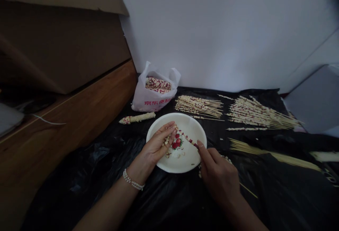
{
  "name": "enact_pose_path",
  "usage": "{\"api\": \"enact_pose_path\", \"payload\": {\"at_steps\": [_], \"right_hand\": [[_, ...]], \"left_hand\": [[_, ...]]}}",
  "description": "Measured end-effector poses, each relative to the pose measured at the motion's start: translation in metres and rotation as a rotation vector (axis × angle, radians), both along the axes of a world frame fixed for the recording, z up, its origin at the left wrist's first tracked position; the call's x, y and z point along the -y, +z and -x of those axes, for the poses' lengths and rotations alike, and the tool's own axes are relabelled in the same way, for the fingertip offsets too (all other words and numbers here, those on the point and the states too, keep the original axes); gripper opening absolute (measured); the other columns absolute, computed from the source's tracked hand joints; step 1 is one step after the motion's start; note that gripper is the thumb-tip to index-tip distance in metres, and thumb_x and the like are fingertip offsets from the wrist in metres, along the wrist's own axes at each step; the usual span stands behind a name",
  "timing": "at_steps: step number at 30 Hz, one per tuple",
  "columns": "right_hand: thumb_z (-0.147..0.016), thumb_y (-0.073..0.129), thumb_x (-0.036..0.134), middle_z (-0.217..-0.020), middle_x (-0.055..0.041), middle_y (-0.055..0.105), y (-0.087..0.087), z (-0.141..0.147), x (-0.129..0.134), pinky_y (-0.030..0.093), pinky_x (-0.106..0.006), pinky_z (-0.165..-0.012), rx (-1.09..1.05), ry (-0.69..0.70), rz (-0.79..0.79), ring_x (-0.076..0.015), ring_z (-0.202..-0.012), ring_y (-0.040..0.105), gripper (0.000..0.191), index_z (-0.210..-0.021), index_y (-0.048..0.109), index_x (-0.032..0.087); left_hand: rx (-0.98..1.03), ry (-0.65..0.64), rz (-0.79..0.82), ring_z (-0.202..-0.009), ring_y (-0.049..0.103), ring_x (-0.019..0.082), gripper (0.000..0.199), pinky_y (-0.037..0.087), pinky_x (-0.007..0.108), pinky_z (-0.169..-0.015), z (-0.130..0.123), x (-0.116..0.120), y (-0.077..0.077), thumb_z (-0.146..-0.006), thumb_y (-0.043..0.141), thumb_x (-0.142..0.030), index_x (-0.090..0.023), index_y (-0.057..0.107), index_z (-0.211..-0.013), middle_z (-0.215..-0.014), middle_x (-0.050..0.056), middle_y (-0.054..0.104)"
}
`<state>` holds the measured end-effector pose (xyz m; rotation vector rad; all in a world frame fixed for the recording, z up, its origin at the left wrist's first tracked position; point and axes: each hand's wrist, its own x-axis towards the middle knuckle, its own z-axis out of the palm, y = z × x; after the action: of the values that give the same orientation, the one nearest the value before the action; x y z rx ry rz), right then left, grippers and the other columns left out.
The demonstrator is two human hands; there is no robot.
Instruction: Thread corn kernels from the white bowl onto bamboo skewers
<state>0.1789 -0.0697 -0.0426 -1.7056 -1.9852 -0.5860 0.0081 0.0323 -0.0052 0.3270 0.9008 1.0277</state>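
Observation:
Over a white bowl (200, 132), my left hand (155, 146) is closed with its fingertips together. Several corn kernels (166, 140) show in its palm, and the fingertips seem to pinch one at the skewer's tip. A wooden skewer (191, 141) threaded with dark red and cream kernels is gripped by my right hand (219, 171). The skewer points up and left at the left fingertips, and its bare end sticks out behind the right hand. More loose kernels (180, 155) lie in the bowl, around a printed red flower. Part of a pale kernel cluster shows beside the right hand.
Behind the bowl stands a white plastic bag (150, 102) with speckled corn cobs (158, 83). A partly stripped cob (139, 118) lies left. Filled skewers form two piles (197, 105), (251, 112) of skewers. Bare skewers (272, 155) lie right, on black plastic sheeting (100, 174).

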Motion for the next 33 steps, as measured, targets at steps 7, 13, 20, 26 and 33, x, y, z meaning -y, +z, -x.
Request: {"api": "enact_pose_path", "payload": {"at_steps": [7,13,20,26,33], "right_hand": [[-0.085,0.045,0.012,-0.074,0.0001,0.063,0.003,0.003,0.0,0.029,-0.026,-0.051,0.017,-0.004,-0.028,-0.0088,-0.051,0.047,0.041,-0.123,0.057,0.018],[-0.085,0.047,0.013,-0.074,0.001,0.062,0.002,0.004,-0.001,0.029,-0.026,-0.051,0.012,-0.012,-0.017,-0.0084,-0.051,0.048,0.041,-0.124,0.057,0.018],[-0.085,0.05,0.016,-0.08,0.0012,0.065,0.003,-0.004,-0.002,0.032,-0.023,-0.051,0.001,-0.021,-0.02,-0.0071,-0.056,0.053,0.044,-0.129,0.053,0.02],[-0.085,0.046,0.015,-0.079,-0.0004,0.065,0.002,-0.005,-0.004,0.032,-0.022,-0.048,-0.014,-0.007,-0.039,-0.007,-0.055,0.053,0.042,-0.126,0.055,0.019],[-0.084,0.048,0.014,-0.078,0.0006,0.065,0.002,-0.005,-0.004,0.033,-0.021,-0.049,0.009,-0.007,-0.033,-0.0062,-0.055,0.053,0.044,-0.127,0.054,0.02]], "left_hand": [[-0.006,-0.042,0.017,-0.077,0.063,0.008,0.022,0.051,0.013,-0.072,-0.002,0.001,-0.003,-0.069,0.071,-0.004,-0.015,0.07,-0.088,-0.088,0.003,0.069],[-0.01,-0.108,0.002,-0.079,0.065,0.01,0.022,0.051,0.015,-0.074,-0.006,0.008,-0.003,-0.069,0.071,-0.003,-0.014,0.07,-0.088,-0.087,0.004,0.07],[0.205,-0.067,0.157,-0.098,0.065,0.019,0.028,0.054,0.027,-0.086,0.003,-0.003,0.003,-0.081,0.057,-0.006,-0.008,0.061,-0.109,-0.106,0.013,0.067],[0.23,-0.119,0.124,-0.11,0.06,0.02,0.06,0.049,0.032,-0.095,0.011,-0.005,0.004,-0.071,0.04,0.015,-0.014,0.055,-0.122,-0.119,0.012,0.064],[0.182,-0.094,0.063,-0.11,0.06,0.019,0.044,0.05,0.021,-0.091,0.008,-0.003,-0.001,-0.073,0.057,0.008,-0.011,0.062,-0.113,-0.111,0.013,0.068]]}}
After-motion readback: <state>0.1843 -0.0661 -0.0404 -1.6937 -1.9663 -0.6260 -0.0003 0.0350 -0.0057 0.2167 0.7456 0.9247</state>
